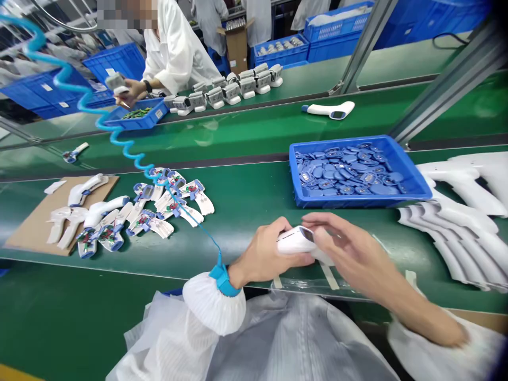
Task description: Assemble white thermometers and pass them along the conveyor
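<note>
My left hand [264, 248] is wrapped round a white infrared thermometer [296, 241] with a small dark display, held just above the green bench. My right hand [353, 254] closes on its other end, thumb and fingers against the casing, hiding part of it. A blue wrist strap [224, 280] with a coiled blue cord [115, 135] circles my left wrist. Beyond my hands sits a blue tray [363, 200] filled with small blue oval parts [345, 169]. To the left lie several open thermometer halves [182, 209] with wiring and circuit boards showing.
White casing shells [456, 233] lie at the right. A cardboard sheet [43, 217] with more housings is at far left. Another thermometer [331, 109] rests on the green belt [246, 129]. Across it, a co-worker [174, 47] holds a grey-white device beside rows of similar ones [232, 94].
</note>
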The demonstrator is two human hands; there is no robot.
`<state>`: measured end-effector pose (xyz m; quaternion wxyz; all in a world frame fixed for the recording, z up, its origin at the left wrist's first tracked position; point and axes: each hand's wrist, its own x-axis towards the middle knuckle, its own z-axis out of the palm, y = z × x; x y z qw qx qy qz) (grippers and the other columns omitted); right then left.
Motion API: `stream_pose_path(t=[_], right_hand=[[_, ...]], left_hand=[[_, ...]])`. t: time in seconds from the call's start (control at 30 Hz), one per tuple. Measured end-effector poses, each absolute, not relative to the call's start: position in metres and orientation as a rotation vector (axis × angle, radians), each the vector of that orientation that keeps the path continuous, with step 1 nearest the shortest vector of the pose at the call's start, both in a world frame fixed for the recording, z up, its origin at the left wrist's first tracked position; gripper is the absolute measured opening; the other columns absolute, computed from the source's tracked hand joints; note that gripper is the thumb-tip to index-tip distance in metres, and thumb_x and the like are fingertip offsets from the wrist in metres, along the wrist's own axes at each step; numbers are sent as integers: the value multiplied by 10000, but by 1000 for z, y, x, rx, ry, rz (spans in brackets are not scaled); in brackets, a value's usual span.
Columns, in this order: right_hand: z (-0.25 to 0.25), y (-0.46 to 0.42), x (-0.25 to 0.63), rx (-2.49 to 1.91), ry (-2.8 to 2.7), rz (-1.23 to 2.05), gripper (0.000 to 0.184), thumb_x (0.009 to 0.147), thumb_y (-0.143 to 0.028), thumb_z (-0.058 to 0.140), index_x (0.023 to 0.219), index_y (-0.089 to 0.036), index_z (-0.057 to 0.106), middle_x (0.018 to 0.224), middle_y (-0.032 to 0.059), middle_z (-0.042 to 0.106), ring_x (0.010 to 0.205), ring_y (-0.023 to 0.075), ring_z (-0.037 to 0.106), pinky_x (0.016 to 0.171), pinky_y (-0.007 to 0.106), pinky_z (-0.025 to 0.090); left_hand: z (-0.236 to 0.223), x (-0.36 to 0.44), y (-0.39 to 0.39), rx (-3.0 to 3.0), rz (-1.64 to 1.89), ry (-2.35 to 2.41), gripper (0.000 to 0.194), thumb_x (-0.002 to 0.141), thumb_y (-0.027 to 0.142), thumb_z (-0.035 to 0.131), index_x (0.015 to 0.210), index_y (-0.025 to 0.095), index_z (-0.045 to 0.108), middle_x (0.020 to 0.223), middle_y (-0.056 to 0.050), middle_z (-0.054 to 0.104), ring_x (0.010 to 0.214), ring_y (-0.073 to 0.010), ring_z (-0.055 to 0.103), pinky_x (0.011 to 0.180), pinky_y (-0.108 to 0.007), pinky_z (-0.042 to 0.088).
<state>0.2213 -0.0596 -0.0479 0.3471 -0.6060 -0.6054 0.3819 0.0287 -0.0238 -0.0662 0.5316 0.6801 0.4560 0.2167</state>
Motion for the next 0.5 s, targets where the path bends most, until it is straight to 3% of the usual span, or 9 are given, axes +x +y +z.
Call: stream_pose_path(t=[0.03, 0.1, 0.2, 0.33, 0.43, 0.5], right_hand=[[-46, -53, 208, -1603, -1527, 876, 462, 965, -662, 543, 892, -234, 698, 848, 46, 719, 717, 179, 629, 643, 306, 455], [-47, -39, 183, -1660, -1542, 588, 558, 976, -640, 519, 600, -228, 506, 607, 15, 560, 557, 138, 462, 577, 318, 345], [-53, -25, 162, -1608, -1662, 248, 603, 1001, -528, 496, 513, -228, 309, 503, -4, 406, 490, 112, 324, 551, 337, 242], [-52, -23, 168, -1533, -1566, 83, 609, 1019, -439, 509, 486, -230, 299, 457, -18, 369, 455, 98, 316, 535, 326, 242], [-48, -27, 174, -1624, -1414, 135, 600, 1029, -499, 501, 495, -230, 448, 473, -3, 473, 478, 118, 417, 555, 321, 304], [-49, -29, 172, -1699, -1436, 251, 601, 1034, -528, 467, 525, -225, 564, 516, 25, 577, 516, 146, 509, 584, 331, 342]], left_hand=[[-66, 31, -24, 1638, 539, 1085, 465, 740, 451, 884, 1037, 187, 642, 921, -19, 715, 775, -183, 626, 641, -273, 445], [-67, 36, -26, 1715, 550, 1065, 352, 803, 337, 801, 1084, 193, 647, 978, -45, 744, 797, -205, 673, 671, -293, 481], [-66, 42, -30, 1971, 438, 1095, 196, 854, 263, 660, 1027, 173, 676, 962, -105, 759, 778, -268, 710, 695, -362, 514], [-59, 38, -27, 2048, 409, 1149, 290, 876, 346, 666, 1070, 131, 672, 946, -138, 765, 778, -315, 728, 690, -388, 527], [-58, 34, -23, 1942, 449, 1092, 287, 902, 423, 688, 1013, 158, 674, 881, -90, 759, 731, -258, 717, 629, -323, 494], [-63, 35, -25, 1992, 455, 1125, 306, 895, 451, 701, 972, 156, 673, 858, -100, 749, 723, -264, 716, 632, -332, 489]])
